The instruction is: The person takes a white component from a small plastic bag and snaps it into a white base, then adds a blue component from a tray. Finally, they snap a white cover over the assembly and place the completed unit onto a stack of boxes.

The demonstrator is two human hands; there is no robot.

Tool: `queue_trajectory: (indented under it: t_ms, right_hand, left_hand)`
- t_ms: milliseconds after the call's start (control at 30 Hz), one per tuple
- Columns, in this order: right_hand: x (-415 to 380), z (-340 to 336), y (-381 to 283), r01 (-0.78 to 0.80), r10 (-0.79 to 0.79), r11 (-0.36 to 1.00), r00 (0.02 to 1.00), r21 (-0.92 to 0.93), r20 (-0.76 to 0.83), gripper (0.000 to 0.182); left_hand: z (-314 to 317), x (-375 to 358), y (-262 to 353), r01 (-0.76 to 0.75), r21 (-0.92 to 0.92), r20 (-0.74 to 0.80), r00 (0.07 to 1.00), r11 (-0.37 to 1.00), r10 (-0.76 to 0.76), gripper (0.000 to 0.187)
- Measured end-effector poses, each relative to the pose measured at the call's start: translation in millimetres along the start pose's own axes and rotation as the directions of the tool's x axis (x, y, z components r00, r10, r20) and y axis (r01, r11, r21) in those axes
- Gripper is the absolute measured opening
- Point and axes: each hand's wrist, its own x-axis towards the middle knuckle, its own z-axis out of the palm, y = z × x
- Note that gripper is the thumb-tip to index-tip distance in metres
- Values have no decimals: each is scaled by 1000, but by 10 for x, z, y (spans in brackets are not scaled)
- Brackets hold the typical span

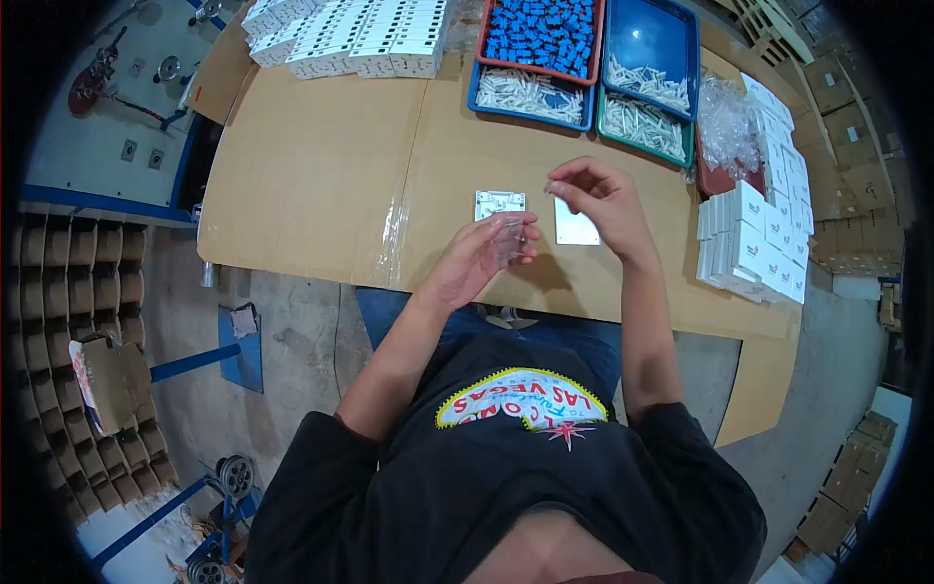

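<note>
While your left hand grips a small clear bag above the table, your right hand pinches something too small to tell, and two white plates lie unpacked just beyond, so bagging looks barely begun.

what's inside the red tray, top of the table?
The red tray is packed with small blue parts, piled to the rim. Its floor and anything beneath the pile are covered. Neither hand is near it.

The cardboard-covered surface carries two flat plates near its front edge, parts trays along the far edge, and white boxes at its right edge.
</note>
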Motion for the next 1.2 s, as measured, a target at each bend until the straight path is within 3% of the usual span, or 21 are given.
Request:
queue_trajectory:
  t_ms: [67,100,167,200,267,467,700,800,867,1000,1067,1200]
  right_hand:
    - [-31,76,-133,59,-49,994,993,-95,107,10]
    - [32,226,-147,110,-105,993,990,-51,97,10]
    - [-31,196,-332,201,-146,955,958,-216,246,10]
    - [-49,165,-355,191,-134,956,959,-224,248,10]
    - [32,148,-367,335,-218,921,866,-200,449,11]
    - [98,135,-562,413,-126,854,754,-317,644,13]
    - [65,220,-572,289,-83,919,805,-268,587,24]
    - [23,297,-644,279,-6,874,824,-397,567,35]
    - [-3,360,-699,330,91,765,795,-553,600,43]
    - [-29,437,-751,316,176,684,803,-657,569,48]
    - [-39,427,-662,200,186,813,801,-547,569,49]
    - [-5,401,-445,133,189,889,765,-439,615,51]
  left_hand:
    - [223,45,58,-15,60,-50,999,998,18,51]
    - [205,-11,203,-8,127,-55,998,992,15,51]
    - [304,20,124,-25,212,-52,998,977,37,49]
    - [335,23,64,-26,199,-52,998,980,37,49]
    - [337,9,39,-31,238,-75,996,971,50,45]
    - [286,-65,-23,-38,242,-74,996,969,58,46]
    - [257,-95,-21,-49,71,-90,994,996,56,46]
    - [278,-95,-36,-60,67,-64,996,996,65,43]
    - [258,-95,-75,-85,57,-71,993,995,89,40]
    - [211,-94,-122,-86,50,-89,992,995,90,39]
    - [194,-103,-118,-88,46,-45,995,995,90,39]
    - [179,-123,-123,-66,108,-18,997,992,69,53]
